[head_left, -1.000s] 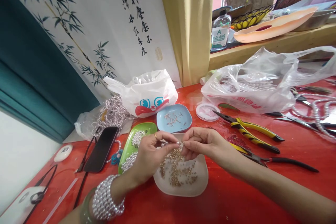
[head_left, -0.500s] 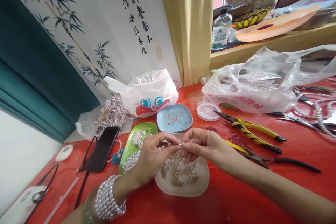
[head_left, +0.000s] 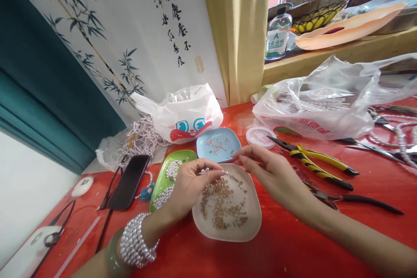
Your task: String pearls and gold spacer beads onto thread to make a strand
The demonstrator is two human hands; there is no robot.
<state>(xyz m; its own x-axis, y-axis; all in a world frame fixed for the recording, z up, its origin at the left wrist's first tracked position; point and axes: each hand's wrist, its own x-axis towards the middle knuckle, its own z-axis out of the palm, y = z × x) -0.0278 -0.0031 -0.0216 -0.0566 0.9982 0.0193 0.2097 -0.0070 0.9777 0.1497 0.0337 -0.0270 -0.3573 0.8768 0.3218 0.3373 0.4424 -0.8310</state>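
One left hand [head_left: 190, 182], thumb and forefinger pinched on a few pearly beads [head_left: 205, 170], over the far side of a white tray [head_left: 234, 234]; one right hand [head_left: 276, 173], thumb and forefinger parted, near a blue tray [head_left: 202, 151], whether it holds anything tiny cannot be told; gold beads [head_left: 221, 213], many, lie scattered in the white tray; one green tray [head_left: 160, 178] of silvery beads [head_left: 163, 198] rests beside the left hand on a red table [head_left: 280, 243]
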